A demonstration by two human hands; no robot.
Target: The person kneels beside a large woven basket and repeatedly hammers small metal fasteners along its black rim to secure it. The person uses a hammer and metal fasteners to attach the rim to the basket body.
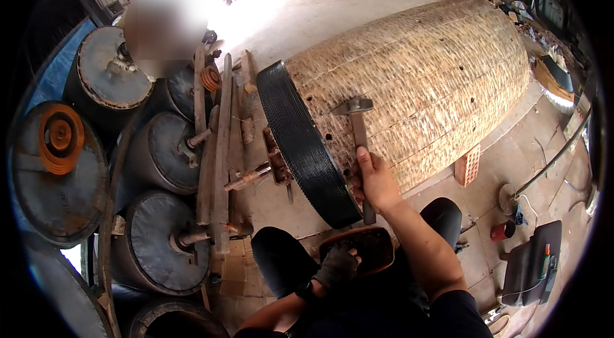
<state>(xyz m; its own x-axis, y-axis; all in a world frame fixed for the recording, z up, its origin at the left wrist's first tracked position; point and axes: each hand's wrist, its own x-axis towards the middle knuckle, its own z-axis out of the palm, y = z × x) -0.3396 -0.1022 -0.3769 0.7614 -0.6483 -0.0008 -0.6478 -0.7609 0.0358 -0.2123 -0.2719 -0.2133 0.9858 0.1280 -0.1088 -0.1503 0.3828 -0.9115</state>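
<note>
My right hand (374, 181) grips the wooden handle of a hammer (356, 122), whose metal head rests against the side of a large drum-shaped roller (435, 76) clad in pale wooden slats. The roller lies on its side with a black ribbed rubber band (300, 140) around its near end. My left hand (336, 266), in a dark glove, rests down by my lap on a dark oval object (364, 245); what it grips is unclear.
Several dark rollers with metal shafts (160, 152) lie stacked at left beside wooden planks (222, 146). A red brick (467, 165) wedges the big roller. A red cup (502, 231) and a black tray (531, 261) sit on the concrete floor at right. Another person stands at far left.
</note>
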